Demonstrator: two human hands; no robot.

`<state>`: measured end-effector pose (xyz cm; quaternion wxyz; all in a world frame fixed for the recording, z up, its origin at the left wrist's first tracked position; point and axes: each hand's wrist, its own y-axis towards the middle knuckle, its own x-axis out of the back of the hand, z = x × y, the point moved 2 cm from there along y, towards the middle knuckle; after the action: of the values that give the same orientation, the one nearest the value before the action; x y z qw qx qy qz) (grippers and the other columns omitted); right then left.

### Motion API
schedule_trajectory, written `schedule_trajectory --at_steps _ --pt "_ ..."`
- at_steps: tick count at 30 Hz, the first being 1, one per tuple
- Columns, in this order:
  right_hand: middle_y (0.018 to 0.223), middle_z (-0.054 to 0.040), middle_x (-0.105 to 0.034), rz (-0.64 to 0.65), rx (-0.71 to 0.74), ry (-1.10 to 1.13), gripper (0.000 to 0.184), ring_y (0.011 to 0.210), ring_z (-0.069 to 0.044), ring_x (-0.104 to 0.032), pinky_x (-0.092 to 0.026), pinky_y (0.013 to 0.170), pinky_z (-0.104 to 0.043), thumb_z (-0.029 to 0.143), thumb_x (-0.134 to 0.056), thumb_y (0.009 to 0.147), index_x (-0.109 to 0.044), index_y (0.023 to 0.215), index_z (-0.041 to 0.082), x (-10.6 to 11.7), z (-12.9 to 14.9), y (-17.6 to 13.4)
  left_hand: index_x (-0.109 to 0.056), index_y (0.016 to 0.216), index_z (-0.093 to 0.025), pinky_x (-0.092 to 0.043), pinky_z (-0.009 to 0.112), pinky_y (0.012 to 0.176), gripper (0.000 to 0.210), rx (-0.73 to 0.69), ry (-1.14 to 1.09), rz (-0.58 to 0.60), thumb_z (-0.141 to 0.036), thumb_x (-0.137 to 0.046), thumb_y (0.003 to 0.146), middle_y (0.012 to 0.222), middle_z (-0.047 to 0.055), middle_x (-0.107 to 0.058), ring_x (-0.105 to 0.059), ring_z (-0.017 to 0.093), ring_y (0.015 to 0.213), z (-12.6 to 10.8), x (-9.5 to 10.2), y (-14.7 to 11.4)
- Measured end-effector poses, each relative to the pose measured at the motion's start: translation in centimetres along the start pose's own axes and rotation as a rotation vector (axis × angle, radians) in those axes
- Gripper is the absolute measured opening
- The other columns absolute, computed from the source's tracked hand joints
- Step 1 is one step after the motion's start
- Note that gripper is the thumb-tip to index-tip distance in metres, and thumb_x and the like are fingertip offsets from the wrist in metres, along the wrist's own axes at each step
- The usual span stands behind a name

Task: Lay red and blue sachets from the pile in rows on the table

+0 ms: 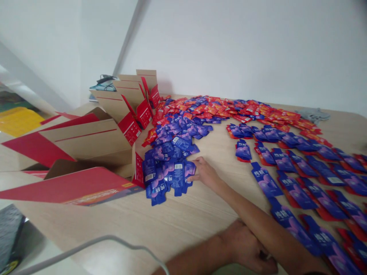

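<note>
My right hand (205, 172) reaches to the near end of a heap of blue pouches (178, 175). Its thumb and fingers close on the edge of one blue pouch (189, 169) with a purple print. Below it, my left hand (248, 246) is curled beside my right forearm, which crosses partly in front of it. Whatever its fingers may hold is hidden. To the right lie rows of small stacks, blue pouches (294, 190) on top with red pouches (265, 159) showing beneath.
Open red cartons (94, 187) stand along the left side of the wooden table (209, 214). A long pile of mixed red and blue pouches (212, 109) runs along the back, with a grey cloth (314, 114) at its right end. A grey cable (111, 237) crosses the lower left.
</note>
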<state>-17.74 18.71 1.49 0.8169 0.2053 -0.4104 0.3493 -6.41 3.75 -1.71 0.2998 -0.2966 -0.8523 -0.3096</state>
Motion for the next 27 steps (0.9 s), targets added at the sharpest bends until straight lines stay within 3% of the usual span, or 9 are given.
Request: schedule_trajectory --at_steps 5,9,13,17,21,24,27 --pt "0.119 -0.0077 -0.065 -0.044 -0.088 0.189 0.08 0.106 -0.027 -0.065 -0.053 0.092 -0.04 0.046 -0.096 0.064 -0.06 0.131 0.021 0.4 -0.9 -0.1 -0.071 0.069 -0.019 -0.048 0.03 0.063 0.018 0.052 0.054 0.037 -0.035 -0.077 0.074 0.074 0.002 -0.08 -0.07 0.018 0.072 -0.1 -0.1 -0.3" --pt "0.095 0.0017 -0.071 -0.018 -0.181 0.431 0.062 0.081 -0.019 -0.068 -0.054 0.075 -0.032 0.035 -0.089 0.072 -0.056 0.124 0.023 1.5 -2.2 -1.0 -0.067 0.057 -0.023 -0.047 0.029 0.061 0.023 0.126 0.022 0.068 -0.035 -0.077 0.073 0.063 0.001 -0.075 -0.069 0.019 0.067 -0.1 0.0 -0.4" --pt "0.108 -0.0023 -0.074 -0.05 -0.178 0.584 0.062 0.079 -0.018 -0.069 -0.056 0.065 -0.029 0.036 -0.084 0.078 -0.055 0.132 0.024 4.3 -2.7 -3.1 -0.064 0.055 -0.022 -0.041 0.026 0.054 0.026 0.182 -0.027 0.063 -0.03 -0.075 0.076 0.058 -0.001 -0.071 -0.065 0.014 0.058 -0.6 0.6 -0.5" --pt "0.104 -0.0021 -0.074 -0.075 -0.194 0.759 0.069 0.072 -0.016 -0.069 -0.057 0.056 -0.028 0.045 -0.078 0.086 -0.049 0.146 0.025 8.1 -1.9 -7.2 -0.063 0.056 -0.019 -0.034 0.025 0.049 0.029 0.217 0.004 0.064 -0.03 -0.074 0.08 0.054 -0.002 -0.067 -0.059 0.011 0.05 -1.3 1.6 -0.5" --pt "0.102 -0.0014 -0.073 -0.2 -0.25 0.878 0.063 0.078 -0.018 -0.072 -0.063 0.059 -0.03 0.053 -0.078 0.087 -0.054 0.14 0.028 11.7 -1.5 -12.6 -0.061 0.056 -0.019 -0.031 0.025 0.049 0.027 0.211 0.026 0.074 -0.028 -0.072 0.08 0.053 -0.002 -0.065 -0.054 0.011 0.049 -1.4 1.9 -0.4" --pt "0.103 -0.0026 -0.074 -0.356 -0.37 0.887 0.06 0.082 -0.02 -0.075 -0.066 0.061 -0.033 0.055 -0.079 0.086 -0.055 0.134 0.028 13.7 -3.1 -16.9 -0.058 0.055 -0.019 -0.029 0.026 0.049 0.026 0.207 0.018 0.072 -0.025 -0.072 0.076 0.052 -0.002 -0.062 -0.05 0.01 0.048 -1.1 1.7 -0.5" --pt "0.108 -0.0055 -0.076 -0.553 -0.508 0.877 0.051 0.086 -0.024 -0.077 -0.067 0.065 -0.036 0.053 -0.08 0.083 -0.06 0.123 0.027 15.7 -6.6 -21.0 -0.052 0.054 -0.02 -0.026 0.027 0.05 0.029 0.218 -0.005 0.05 -0.025 -0.072 0.074 0.05 -0.003 -0.055 -0.044 0.01 0.047 -0.7 1.4 -0.6"
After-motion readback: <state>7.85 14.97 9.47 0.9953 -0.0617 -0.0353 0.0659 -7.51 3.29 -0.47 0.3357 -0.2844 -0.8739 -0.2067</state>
